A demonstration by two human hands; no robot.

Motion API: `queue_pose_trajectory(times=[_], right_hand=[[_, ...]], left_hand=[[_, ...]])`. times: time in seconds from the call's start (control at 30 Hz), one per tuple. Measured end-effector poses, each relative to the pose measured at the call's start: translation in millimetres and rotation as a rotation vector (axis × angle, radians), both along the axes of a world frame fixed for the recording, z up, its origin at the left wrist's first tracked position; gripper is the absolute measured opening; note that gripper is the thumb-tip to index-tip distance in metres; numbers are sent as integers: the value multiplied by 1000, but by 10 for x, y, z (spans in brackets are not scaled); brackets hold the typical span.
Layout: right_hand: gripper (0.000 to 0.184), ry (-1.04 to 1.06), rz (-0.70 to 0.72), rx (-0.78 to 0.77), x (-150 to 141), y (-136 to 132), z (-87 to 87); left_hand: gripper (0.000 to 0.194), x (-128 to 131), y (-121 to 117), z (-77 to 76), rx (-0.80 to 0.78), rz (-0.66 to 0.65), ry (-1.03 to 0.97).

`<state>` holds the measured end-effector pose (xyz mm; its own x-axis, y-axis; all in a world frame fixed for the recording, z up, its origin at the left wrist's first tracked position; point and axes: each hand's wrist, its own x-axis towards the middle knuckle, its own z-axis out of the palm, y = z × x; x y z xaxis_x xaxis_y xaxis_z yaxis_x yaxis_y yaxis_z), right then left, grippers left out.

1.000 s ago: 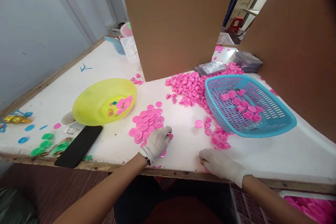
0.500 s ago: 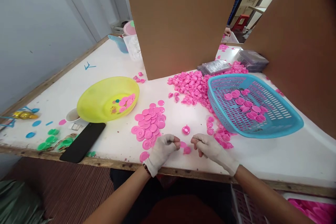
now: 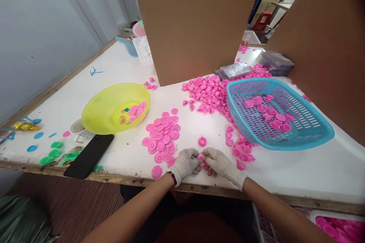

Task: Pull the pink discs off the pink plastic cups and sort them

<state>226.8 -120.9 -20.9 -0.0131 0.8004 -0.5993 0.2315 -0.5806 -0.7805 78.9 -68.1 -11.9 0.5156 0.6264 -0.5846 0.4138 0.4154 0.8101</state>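
Note:
Near the front edge of the table, my left hand (image 3: 186, 164) and my right hand (image 3: 219, 162), both in white gloves with bare fingertips, meet over a small pink disc (image 3: 201, 156). Fingers of both hands pinch it from either side; the small cup-shaped pink piece under it is mostly hidden. Just beyond them sits a single pink cup-shaped piece (image 3: 202, 141) with a tiny loop. A spread of flat pink discs (image 3: 161, 136) lies beside my left hand. Several loose pink cups (image 3: 242, 150) lie to the right of my right hand.
Left stand a yellow bowl (image 3: 114, 95) with discs, a black phone (image 3: 89, 156) and green pieces (image 3: 51, 155). Right is a blue basket (image 3: 308, 146) holding pink pieces. Behind are a pink cup heap (image 3: 209, 91) and a cardboard panel (image 3: 196, 22). Another person's hand (image 3: 244, 42) shows beyond it.
The gap between my hands has closed. The disc from my left hand now sits over the cup piece between them, and my right hand's fingers have come onto it.

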Motion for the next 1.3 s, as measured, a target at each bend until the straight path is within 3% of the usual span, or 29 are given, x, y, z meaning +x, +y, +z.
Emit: queue_pose_trajectory(times=[0.3,0.53,0.63,0.73,0.87,0.97,1.03,1.2,1.3], right_hand=[[18,122,107,-164,36,84,105],[8,1,116,-207,-16,140,42],[7,13,107,-135,-3,68,-35],[12,11,94,44,33,-53,-89],[40,-103,62,290,91,-97,-69],[54,-120,27,278,138,38,-75],[47,-102,-12,248,162,170,-133],[17,-61,-93,282,164,378,-267],[14,-55,-107,302,203,370,-107]], left_hand=[[18,53,61,-116,-159,-16,15],[18,76,95,-178,-90,-85,97],[17,73,52,-178,-48,-76,71],[16,22,-12,-139,74,-67,35],[18,-250,-5,-24,494,-54,123],[11,-590,84,61,737,32,257],[13,-795,116,101,831,40,311],[16,-917,-37,157,898,-217,534],[15,-801,-138,168,936,-441,665]])
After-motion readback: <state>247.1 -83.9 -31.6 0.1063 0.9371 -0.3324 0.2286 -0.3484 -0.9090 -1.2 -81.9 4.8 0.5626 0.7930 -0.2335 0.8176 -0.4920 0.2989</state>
